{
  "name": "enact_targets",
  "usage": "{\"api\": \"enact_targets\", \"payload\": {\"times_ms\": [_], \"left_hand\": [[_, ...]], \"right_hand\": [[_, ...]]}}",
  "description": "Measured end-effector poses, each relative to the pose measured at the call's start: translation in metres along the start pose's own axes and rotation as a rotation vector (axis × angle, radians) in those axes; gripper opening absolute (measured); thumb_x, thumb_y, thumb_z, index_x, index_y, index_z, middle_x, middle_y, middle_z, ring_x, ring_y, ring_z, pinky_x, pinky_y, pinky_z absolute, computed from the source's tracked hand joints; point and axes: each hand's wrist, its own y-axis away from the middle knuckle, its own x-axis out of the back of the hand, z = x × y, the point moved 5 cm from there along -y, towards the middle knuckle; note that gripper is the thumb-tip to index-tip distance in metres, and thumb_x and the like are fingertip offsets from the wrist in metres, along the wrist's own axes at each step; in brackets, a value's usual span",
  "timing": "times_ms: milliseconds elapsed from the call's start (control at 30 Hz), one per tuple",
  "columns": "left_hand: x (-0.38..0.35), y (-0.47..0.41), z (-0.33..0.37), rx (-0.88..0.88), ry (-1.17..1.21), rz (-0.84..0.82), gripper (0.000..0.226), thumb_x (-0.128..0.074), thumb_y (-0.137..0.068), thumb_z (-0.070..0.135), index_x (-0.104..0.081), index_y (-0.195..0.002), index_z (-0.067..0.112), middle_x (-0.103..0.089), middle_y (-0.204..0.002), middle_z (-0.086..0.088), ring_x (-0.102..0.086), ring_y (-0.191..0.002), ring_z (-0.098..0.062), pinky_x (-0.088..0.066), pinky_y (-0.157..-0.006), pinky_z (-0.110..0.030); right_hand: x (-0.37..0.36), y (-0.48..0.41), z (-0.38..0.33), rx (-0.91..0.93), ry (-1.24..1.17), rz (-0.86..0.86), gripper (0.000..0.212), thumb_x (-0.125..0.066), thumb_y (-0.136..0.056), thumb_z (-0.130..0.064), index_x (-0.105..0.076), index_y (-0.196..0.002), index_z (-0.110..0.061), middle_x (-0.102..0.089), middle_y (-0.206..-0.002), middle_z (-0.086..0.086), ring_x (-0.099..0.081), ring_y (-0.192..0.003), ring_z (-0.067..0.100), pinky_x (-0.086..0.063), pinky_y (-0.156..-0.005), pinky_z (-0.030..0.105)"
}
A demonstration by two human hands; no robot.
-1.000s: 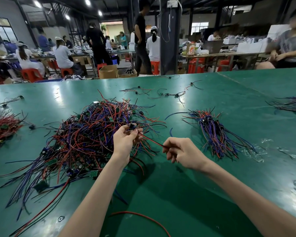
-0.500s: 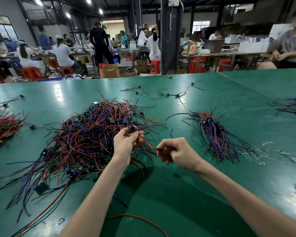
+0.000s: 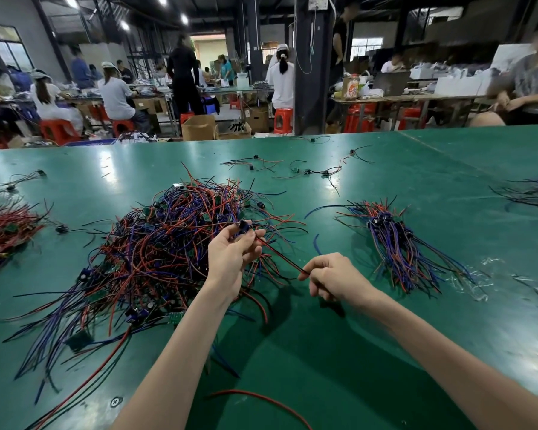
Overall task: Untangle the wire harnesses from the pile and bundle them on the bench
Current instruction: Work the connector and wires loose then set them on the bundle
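The left hand (image 3: 230, 254) is pinching the black connector (image 3: 244, 226) of a thin red-and-black wire harness (image 3: 280, 256) above the tangled red, blue and black wire pile (image 3: 156, 252). The right hand (image 3: 336, 276), pinching its tail, is drawing rightward again, so the harness is straightening, likely coming free.

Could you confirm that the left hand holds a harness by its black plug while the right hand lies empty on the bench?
Not quite: in the head view the right hand is not empty; it pinches the far end of that harness. The left hand does hold the black plug.
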Motion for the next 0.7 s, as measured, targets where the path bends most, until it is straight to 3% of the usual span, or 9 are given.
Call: {"api": "enact_targets", "payload": {"times_ms": [300,700], "left_hand": [[0.001,-0.002,0.000,-0.002,0.060,0.032,0.012,-0.055,-0.091,-0.005,-0.055,-0.099,0.003,-0.073,-0.077,-0.009,-0.066,-0.060,-0.012,-0.053,-0.055,-0.017],[0.000,0.000,0.001,-0.010,0.002,0.012,0.013,-0.056,-0.091,-0.005,-0.056,-0.101,0.002,-0.074,-0.078,-0.009,-0.067,-0.064,-0.012,-0.054,-0.057,-0.017]], "right_hand": [[-0.006,0.017,-0.007,0.160,-0.038,-0.233,0.028,-0.043,-0.090,0.007,-0.062,-0.085,-0.012,-0.061,-0.061,0.003,-0.036,-0.037,0.010,-0.034,-0.041,0.019],[-0.006,0.027,-0.012,0.182,-0.122,-0.367,0.023,-0.043,-0.094,0.007,-0.060,-0.092,-0.009,-0.062,-0.066,0.005,-0.037,-0.036,0.006,-0.031,-0.038,0.014]]}}
